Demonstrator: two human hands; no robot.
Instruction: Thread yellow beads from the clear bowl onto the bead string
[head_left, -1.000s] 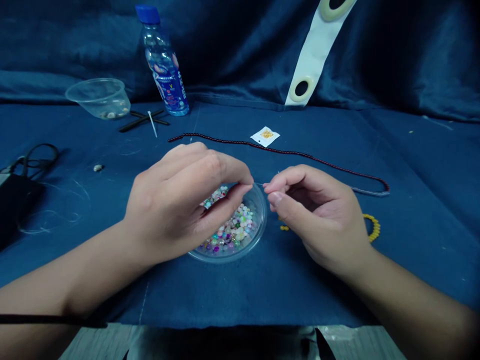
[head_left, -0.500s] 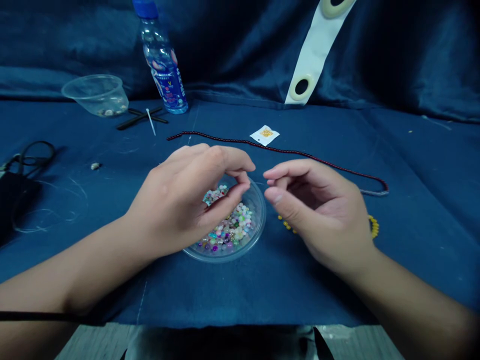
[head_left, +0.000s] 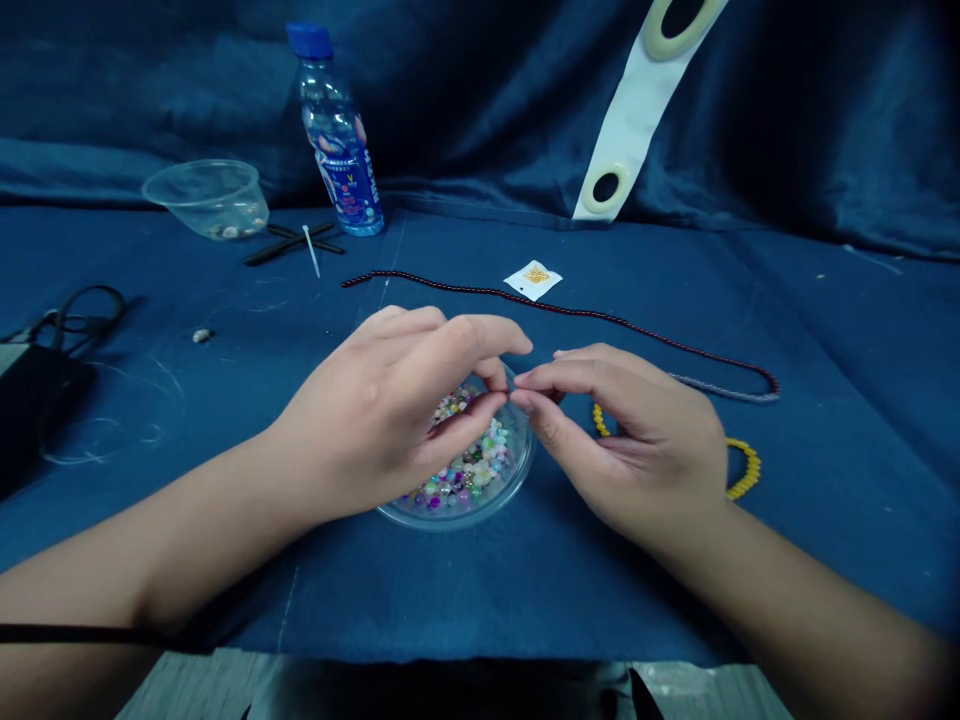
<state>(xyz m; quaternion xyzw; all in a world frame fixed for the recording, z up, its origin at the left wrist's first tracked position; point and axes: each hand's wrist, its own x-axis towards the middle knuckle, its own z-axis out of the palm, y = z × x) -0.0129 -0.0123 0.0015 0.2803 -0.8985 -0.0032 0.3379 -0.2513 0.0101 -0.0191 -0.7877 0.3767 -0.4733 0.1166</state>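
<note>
Above a clear round bowl [head_left: 517, 480] of small mixed-colour beads [head_left: 469, 475], the fingertips of both hands meet. My left hand [head_left: 397, 405] pinches thumb against finger, its index finger stretched out above the pinch; whatever it holds is too small to name. From the right, my right hand [head_left: 637, 430] closes thumb and index finger at the same spot, and its held item is also too small to see. Yellow beads in a curved strand [head_left: 745, 470] lie partly hidden behind my right hand. A long dark red bead strand [head_left: 465, 289] stretches across the cloth beyond both hands.
At the back stand a water bottle [head_left: 341, 150] and a clear plastic tub [head_left: 206, 195]. Nearby are crossed black sticks [head_left: 289, 243] and a white strip [head_left: 311, 252]. A small white packet [head_left: 533, 280] touches the red strand. A dark box [head_left: 37, 400] and loose clear thread [head_left: 112, 430] lie left.
My right hand has moved left, and its thumb and index finger have closed together at my left fingertips. More of the yellow strand shows. The whole view has shifted slightly.
</note>
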